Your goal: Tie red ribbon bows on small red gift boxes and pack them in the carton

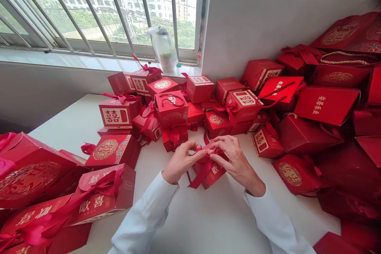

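We judge the small red box [215, 173] light and dentable, its ribbon [200, 177] soft, slippery, best taken near the knot [206, 158]; there our left hand [182, 160] and right hand [233, 158] pinch it, fingers [195, 157] nearly together, the box resting on the table [208, 220].

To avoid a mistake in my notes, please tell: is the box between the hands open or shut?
It looks shut: the ribbon lies across the box and no gap shows, though the fingers hide part.

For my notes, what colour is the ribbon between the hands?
The ribbon is pinkish red; the head view shows it.
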Action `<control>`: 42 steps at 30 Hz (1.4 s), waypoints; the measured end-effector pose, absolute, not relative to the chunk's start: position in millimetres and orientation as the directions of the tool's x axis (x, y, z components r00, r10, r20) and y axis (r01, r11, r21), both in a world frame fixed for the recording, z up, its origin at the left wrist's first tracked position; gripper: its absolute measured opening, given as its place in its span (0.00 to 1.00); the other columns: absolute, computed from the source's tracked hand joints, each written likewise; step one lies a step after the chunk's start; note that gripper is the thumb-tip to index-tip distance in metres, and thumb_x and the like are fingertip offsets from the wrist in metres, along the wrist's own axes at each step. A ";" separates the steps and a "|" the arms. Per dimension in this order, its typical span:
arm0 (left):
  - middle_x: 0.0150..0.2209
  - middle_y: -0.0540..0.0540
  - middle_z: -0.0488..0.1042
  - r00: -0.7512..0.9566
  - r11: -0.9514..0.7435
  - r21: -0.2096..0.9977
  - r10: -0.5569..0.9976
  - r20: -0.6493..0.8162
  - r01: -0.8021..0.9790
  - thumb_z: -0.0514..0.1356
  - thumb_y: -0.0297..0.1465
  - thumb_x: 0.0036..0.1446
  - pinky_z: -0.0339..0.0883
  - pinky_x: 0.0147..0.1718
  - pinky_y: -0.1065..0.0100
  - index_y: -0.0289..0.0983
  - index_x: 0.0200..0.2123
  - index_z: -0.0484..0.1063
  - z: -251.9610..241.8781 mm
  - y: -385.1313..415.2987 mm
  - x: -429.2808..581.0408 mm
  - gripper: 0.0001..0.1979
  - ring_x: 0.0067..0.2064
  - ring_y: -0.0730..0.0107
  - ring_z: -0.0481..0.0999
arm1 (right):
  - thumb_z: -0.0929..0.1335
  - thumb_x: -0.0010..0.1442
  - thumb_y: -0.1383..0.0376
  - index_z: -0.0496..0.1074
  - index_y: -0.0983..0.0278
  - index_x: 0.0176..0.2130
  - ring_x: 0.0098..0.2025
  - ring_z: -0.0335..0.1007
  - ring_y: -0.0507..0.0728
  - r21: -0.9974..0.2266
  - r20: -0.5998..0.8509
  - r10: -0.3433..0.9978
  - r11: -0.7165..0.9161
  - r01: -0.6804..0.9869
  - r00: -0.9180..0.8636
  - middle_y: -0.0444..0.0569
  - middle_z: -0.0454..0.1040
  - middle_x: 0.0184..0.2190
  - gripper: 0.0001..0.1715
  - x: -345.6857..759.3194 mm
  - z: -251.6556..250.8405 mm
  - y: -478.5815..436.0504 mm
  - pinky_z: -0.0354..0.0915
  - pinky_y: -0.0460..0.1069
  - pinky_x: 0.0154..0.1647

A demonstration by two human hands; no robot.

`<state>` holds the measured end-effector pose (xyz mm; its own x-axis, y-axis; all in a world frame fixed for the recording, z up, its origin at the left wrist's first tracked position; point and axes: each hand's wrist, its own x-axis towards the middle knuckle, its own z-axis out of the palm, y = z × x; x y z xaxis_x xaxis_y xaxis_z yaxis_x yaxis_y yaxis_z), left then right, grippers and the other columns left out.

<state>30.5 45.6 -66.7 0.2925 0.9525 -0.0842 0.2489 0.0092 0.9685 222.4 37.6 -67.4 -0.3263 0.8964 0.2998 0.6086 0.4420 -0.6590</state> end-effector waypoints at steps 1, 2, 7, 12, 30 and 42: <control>0.33 0.49 0.69 0.260 -0.015 0.957 0.963 -0.064 0.291 0.59 0.43 0.54 0.65 0.31 0.71 0.36 0.31 0.64 -64.0 43.1 30.4 0.15 0.33 0.70 0.71 | 0.65 0.62 0.58 0.71 0.58 0.44 0.54 0.59 0.62 -0.681 0.285 0.899 0.434 0.590 -0.333 0.50 0.70 0.47 0.11 227.7 -66.1 39.3 0.58 0.58 0.55; 0.37 0.47 0.70 0.229 -0.045 0.940 0.973 -0.036 0.339 0.59 0.43 0.53 0.66 0.34 0.69 0.37 0.34 0.65 -60.5 39.6 31.0 0.15 0.36 0.68 0.72 | 0.65 0.63 0.55 0.69 0.57 0.48 0.54 0.60 0.61 -0.710 0.264 0.907 0.413 0.570 -0.329 0.50 0.70 0.49 0.15 233.8 -65.2 41.4 0.58 0.57 0.55; 0.52 0.38 0.65 0.241 -0.220 0.721 0.968 0.075 0.657 0.66 0.40 0.47 0.62 0.50 0.55 0.36 0.55 0.60 -43.8 13.4 50.8 0.33 0.53 0.54 0.64 | 0.56 0.65 0.47 0.60 0.55 0.57 0.54 0.65 0.61 -0.842 0.089 0.969 0.198 0.502 -0.232 0.49 0.70 0.51 0.27 261.5 -69.2 51.2 0.59 0.56 0.54; 0.54 0.33 0.63 0.221 -0.195 0.438 0.975 -0.010 0.878 0.69 0.36 0.45 0.60 0.48 0.47 0.33 0.64 0.48 -45.0 -2.0 78.2 0.48 0.54 0.47 0.61 | 0.50 0.65 0.44 0.56 0.53 0.61 0.55 0.64 0.61 -0.836 -0.083 0.943 0.109 0.537 -0.321 0.48 0.71 0.51 0.32 265.1 -73.7 47.3 0.52 0.61 0.60; 0.50 0.40 0.64 0.028 -0.141 0.733 0.986 0.164 0.665 0.57 0.36 0.59 0.70 0.43 0.60 0.40 0.53 0.58 -72.8 -35.4 34.6 0.20 0.47 0.62 0.71 | 0.66 0.60 0.52 0.70 0.59 0.51 0.43 0.71 0.58 -0.799 0.065 0.867 0.342 0.494 -0.494 0.49 0.75 0.43 0.23 266.2 -52.7 40.7 0.65 0.53 0.46; 0.41 0.47 0.65 0.039 -0.213 0.675 0.964 0.263 0.707 0.54 0.32 0.62 0.70 0.35 0.68 0.42 0.41 0.70 -78.3 -42.3 32.0 0.07 0.36 0.70 0.73 | 0.68 0.60 0.66 0.69 0.61 0.47 0.44 0.69 0.56 -0.749 0.234 0.779 0.526 0.403 -0.583 0.49 0.73 0.42 0.13 252.7 -48.3 38.6 0.65 0.51 0.47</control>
